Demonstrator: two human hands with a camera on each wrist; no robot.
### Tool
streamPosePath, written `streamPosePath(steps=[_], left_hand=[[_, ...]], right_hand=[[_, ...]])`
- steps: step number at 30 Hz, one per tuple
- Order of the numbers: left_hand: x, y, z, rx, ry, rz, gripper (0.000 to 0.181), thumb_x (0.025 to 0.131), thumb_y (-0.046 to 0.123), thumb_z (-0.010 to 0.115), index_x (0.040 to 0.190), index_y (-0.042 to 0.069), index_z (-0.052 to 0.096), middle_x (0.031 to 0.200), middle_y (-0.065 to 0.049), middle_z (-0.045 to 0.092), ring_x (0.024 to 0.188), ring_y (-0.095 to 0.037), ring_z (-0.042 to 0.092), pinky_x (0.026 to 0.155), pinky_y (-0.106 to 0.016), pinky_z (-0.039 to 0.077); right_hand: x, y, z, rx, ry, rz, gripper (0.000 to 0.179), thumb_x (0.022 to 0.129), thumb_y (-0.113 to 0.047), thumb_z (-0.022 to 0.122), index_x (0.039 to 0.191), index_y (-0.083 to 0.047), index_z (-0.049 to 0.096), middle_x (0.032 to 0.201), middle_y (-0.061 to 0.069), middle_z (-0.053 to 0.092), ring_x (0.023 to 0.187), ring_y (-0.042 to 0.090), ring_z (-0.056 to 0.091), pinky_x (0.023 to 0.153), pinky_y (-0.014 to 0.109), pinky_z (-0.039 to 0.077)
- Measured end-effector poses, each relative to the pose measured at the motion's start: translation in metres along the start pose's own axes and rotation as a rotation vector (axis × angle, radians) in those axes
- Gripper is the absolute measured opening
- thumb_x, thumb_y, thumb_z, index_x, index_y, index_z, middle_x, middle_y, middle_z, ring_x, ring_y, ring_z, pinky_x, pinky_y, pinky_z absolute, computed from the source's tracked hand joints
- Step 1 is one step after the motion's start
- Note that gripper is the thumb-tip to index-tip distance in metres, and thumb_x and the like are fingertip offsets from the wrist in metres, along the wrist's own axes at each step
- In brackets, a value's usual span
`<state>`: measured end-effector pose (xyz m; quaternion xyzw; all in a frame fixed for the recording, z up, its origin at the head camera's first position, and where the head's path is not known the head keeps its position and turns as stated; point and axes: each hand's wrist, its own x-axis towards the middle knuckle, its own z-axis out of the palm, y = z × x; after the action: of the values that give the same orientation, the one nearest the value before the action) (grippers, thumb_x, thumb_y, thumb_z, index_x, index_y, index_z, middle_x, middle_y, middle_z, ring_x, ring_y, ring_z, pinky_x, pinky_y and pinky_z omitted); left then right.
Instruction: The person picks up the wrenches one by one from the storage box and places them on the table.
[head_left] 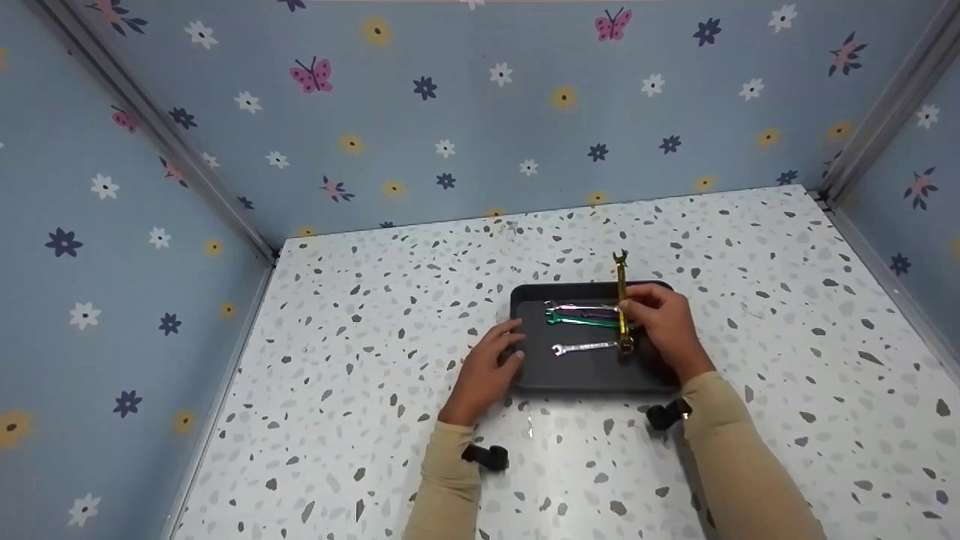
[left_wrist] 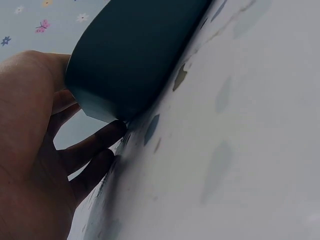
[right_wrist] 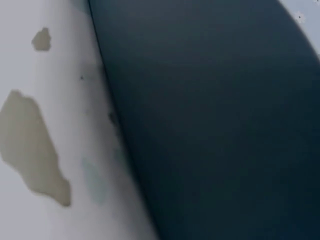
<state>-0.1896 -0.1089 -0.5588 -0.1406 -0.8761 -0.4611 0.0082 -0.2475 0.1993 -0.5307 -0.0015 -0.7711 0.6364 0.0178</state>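
My right hand [head_left: 669,324] pinches a gold combination wrench [head_left: 621,279] between thumb and fingers, over the right part of a dark grey tray [head_left: 559,376]. Its open end points to the far side, past the tray's rim. Inside the tray lie a silver wrench [head_left: 581,347] nearer me, and a green wrench [head_left: 577,320], a purple wrench [head_left: 596,313] and another silver wrench [head_left: 577,307] side by side farther back. At the tray's left wall, my left hand [head_left: 484,371] grips the rim; the left wrist view shows fingertips [left_wrist: 117,129] low against the tray's outer side.
The tray stands on a white speckled table [head_left: 375,337]. Blue patterned panels [head_left: 480,112] enclose the back and sides. In the right wrist view the tray's dark outer wall [right_wrist: 210,120] fills most of the picture, and the right hand is out of sight there.
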Motion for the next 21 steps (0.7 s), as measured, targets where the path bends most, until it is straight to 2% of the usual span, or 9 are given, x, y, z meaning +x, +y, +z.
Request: streamPosePath(steps=[5, 10, 21], left_hand=[[0.0009, 0.0008, -0.0004, -0.003, 0.007, 0.012, 0.033, 0.099, 0.016, 0.061, 0.131, 0.008, 0.065, 0.153, 0.002, 0.046, 0.143, -0.016, 0.037, 0.118, -0.038, 0.030], [0.0002, -0.0006, 0.0000, -0.004, 0.004, -0.002, 0.033, 0.099, 0.016, 0.061, 0.131, 0.009, 0.065, 0.153, 0.003, 0.046, 0.143, -0.015, 0.037, 0.118, -0.038, 0.030], [-0.0016, -0.0025, 0.0015, -0.002, 0.008, 0.003, 0.032, 0.099, 0.016, 0.062, 0.130, 0.008, 0.066, 0.152, 0.008, 0.046, 0.142, -0.012, 0.037, 0.117, -0.034, 0.031]], right_hand=[[0.0003, -0.0026, 0.0005, 0.010, 0.015, 0.012, 0.026, 0.092, -0.006, 0.071, 0.115, 0.006, 0.069, 0.096, 0.014, 0.068, 0.081, 0.014, 0.062, 0.070, 0.030, 0.056], [-0.0017, -0.0022, 0.0008, 0.015, 0.022, 0.002, 0.027, 0.091, -0.010, 0.074, 0.113, 0.004, 0.069, 0.095, 0.014, 0.069, 0.081, 0.015, 0.063, 0.069, 0.028, 0.056], [-0.0024, 0.0024, -0.0035, 0.097, 0.059, -0.014, 0.025, 0.092, -0.011, 0.073, 0.111, 0.005, 0.068, 0.085, 0.006, 0.068, 0.071, 0.015, 0.058, 0.063, 0.027, 0.053]])
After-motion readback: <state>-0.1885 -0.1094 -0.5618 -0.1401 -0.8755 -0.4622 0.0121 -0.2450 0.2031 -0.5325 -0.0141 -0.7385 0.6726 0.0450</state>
